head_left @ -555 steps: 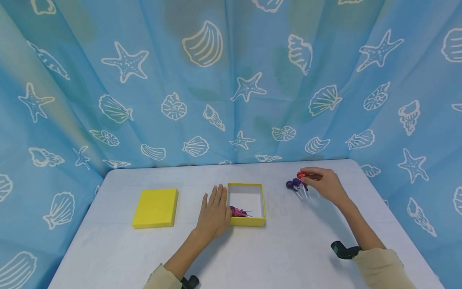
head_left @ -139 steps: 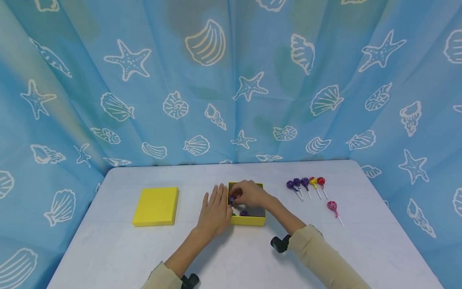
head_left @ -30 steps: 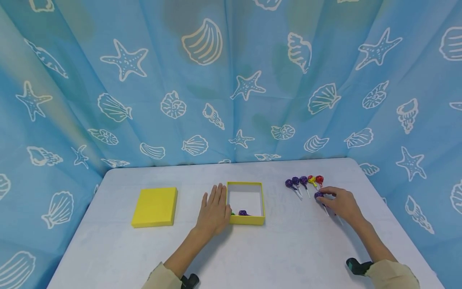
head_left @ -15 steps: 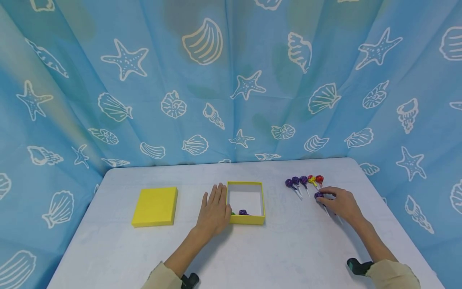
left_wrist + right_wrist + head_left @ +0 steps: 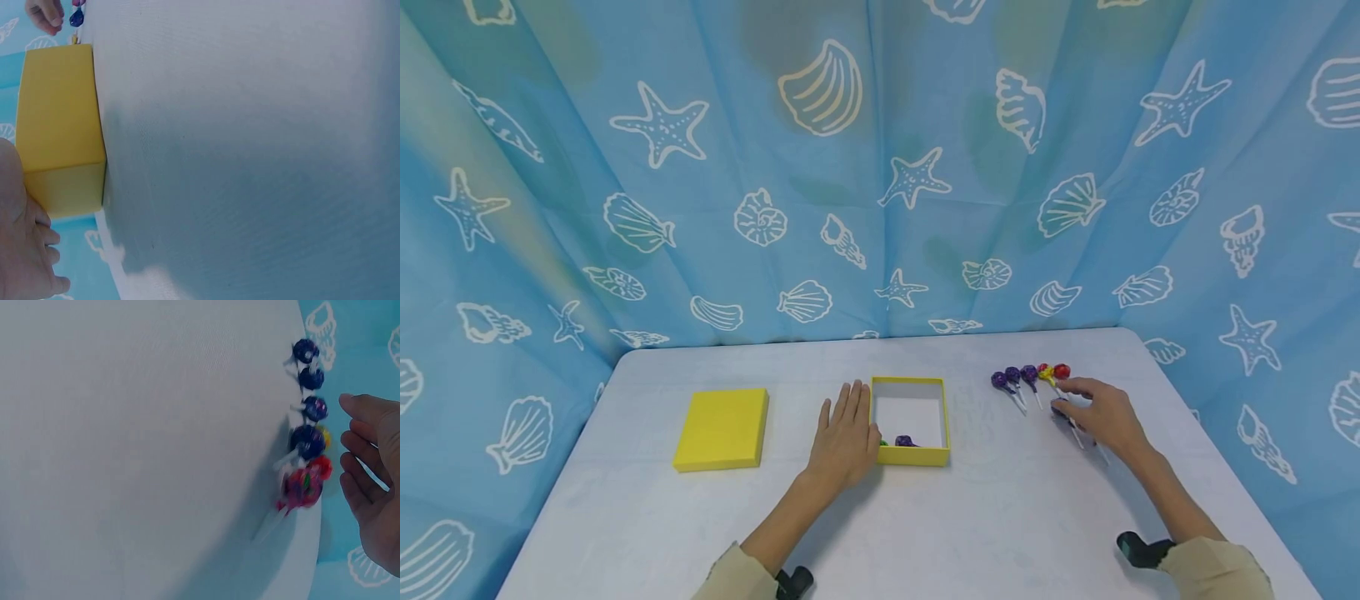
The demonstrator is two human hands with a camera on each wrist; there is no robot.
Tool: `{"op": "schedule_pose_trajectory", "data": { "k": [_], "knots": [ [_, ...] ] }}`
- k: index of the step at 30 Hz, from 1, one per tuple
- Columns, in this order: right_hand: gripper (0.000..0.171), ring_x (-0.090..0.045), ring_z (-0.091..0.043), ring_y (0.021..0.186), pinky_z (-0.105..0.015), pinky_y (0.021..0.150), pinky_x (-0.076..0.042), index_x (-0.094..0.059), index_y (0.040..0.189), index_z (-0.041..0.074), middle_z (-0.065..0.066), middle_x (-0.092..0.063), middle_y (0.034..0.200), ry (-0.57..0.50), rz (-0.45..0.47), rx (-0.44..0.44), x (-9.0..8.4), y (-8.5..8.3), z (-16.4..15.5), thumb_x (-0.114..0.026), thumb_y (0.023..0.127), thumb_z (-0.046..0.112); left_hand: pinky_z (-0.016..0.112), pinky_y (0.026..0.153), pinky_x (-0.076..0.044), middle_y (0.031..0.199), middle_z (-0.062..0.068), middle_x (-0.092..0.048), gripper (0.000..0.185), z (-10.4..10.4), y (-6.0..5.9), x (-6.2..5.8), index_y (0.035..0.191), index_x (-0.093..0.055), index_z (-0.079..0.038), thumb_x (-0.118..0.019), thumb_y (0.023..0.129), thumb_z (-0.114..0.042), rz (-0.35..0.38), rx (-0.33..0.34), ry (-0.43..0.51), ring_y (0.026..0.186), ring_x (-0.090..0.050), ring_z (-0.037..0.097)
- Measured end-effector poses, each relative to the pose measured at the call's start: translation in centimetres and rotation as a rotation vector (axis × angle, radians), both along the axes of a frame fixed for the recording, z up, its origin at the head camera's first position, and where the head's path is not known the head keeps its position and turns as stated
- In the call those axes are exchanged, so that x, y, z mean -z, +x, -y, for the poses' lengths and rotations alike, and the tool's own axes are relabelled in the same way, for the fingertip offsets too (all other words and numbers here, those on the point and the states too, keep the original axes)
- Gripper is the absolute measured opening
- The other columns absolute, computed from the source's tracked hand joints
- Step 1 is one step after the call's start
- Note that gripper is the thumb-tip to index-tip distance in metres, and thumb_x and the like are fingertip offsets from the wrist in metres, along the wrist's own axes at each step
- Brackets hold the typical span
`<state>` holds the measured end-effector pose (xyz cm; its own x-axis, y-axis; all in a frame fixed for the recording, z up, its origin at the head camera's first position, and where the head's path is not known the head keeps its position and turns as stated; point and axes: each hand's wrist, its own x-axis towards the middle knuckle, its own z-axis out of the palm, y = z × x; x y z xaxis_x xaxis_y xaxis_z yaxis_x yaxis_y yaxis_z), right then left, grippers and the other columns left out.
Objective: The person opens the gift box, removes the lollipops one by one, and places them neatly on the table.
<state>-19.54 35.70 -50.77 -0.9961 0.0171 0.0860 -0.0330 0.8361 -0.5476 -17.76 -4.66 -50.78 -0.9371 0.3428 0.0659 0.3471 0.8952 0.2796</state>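
My left hand (image 5: 844,442) lies with straight fingers along the left wall of a yellow open box (image 5: 913,457). Inside it a purple-wrapped lollipop (image 5: 905,441) and a bit of green wrapper (image 5: 883,443) show by the near wall. My right hand (image 5: 1107,415) hovers just over a purple lollipop (image 5: 308,442) lying on the table, its thumb and fingers apart from it. A pink lollipop (image 5: 302,487) lies beside that one, mostly hidden under the hand in the head view. Behind them is a row: several purple lollipops (image 5: 1012,376), a yellow one (image 5: 1047,373) and a red one (image 5: 1062,371).
A square yellow lid (image 5: 722,429) lies on the white-covered table (image 5: 970,517), left of my left hand. Behind the table hangs a blue curtain (image 5: 820,200) with white shells and starfish.
Since the earlier frames, my right hand has carried a purple lollipop from the box to the right side and let it go, lifting slightly off it. My left hand has stayed at the box.
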Motion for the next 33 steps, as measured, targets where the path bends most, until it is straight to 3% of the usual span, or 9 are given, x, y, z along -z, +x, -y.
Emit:
{"op": "schedule_pose_trajectory", "data": {
  "k": [5,10,15,23,33],
  "knots": [
    [0.037,-0.058,-0.047,0.112,-0.057,0.088,-0.051,-0.068,0.123,-0.001,-0.027,-0.064,0.122,-0.024,-0.078,-0.085,-0.7,0.0,1.8,-0.074,0.091,0.017,0.055,0.117,-0.012,0.162,0.018,-0.021,0.060,0.0,0.1,0.0,0.156,-0.022,0.003,-0.035,0.106,-0.026,0.000,0.003,-0.002,0.150,-0.013,0.032],
    [0.035,-0.064,-0.042,0.107,-0.053,0.085,-0.054,-0.069,0.121,0.000,-0.020,-0.069,0.115,-0.064,-0.115,-0.177,-1.9,-0.1,4.5,-0.076,0.089,0.015,0.056,0.117,-0.014,0.162,0.018,-0.022,0.060,0.0,0.1,-0.1,0.156,-0.024,0.004,-0.036,0.105,-0.026,-0.006,0.008,-0.002,0.150,-0.015,0.033],
    [0.036,-0.066,-0.035,0.106,-0.050,0.085,-0.055,-0.071,0.120,0.005,-0.014,-0.070,0.117,-0.111,-0.106,-0.263,-3.2,0.0,7.6,-0.079,0.086,0.012,0.055,0.117,-0.013,0.162,0.018,-0.022,0.060,0.0,0.1,-0.1,0.156,-0.023,0.004,-0.036,0.105,-0.027,-0.016,0.006,-0.013,0.150,-0.015,0.033],
    [0.036,-0.065,-0.030,0.110,-0.048,0.090,-0.053,-0.070,0.123,0.009,-0.008,-0.068,0.122,-0.151,-0.061,-0.377,-4.4,0.0,12.1,-0.077,0.089,0.016,0.055,0.117,-0.012,0.162,0.018,-0.021,0.060,0.0,0.1,-0.2,0.156,-0.023,0.004,-0.036,0.106,-0.027,-0.005,0.002,-0.004,0.150,-0.014,0.033],
    [0.034,-0.066,-0.031,0.104,-0.044,0.090,-0.054,-0.070,0.121,0.005,-0.010,-0.070,0.118,-0.161,-0.021,-0.536,-3.8,-0.7,16.7,-0.076,0.089,0.012,0.055,0.117,-0.012,0.163,0.018,-0.021,0.060,0.0,0.0,0.0,0.156,-0.023,0.003,-0.036,0.106,-0.027,-0.008,-0.003,-0.017,0.150,-0.013,0.033]
  ]
}}
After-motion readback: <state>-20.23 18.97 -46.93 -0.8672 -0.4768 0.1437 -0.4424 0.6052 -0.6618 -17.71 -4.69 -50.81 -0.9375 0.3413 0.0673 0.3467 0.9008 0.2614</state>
